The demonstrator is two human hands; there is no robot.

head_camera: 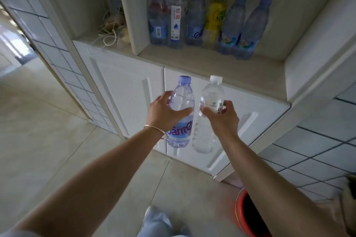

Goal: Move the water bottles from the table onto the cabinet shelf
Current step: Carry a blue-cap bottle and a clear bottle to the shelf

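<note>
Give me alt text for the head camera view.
A person's left hand holds a purple-capped water bottle and the right hand a white-capped bottle, both raised toward a cabinet shelf already lined with bottles.

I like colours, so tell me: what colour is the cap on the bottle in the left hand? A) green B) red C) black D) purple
D: the left hand holds a bottle whose cap is pale purple.
</note>
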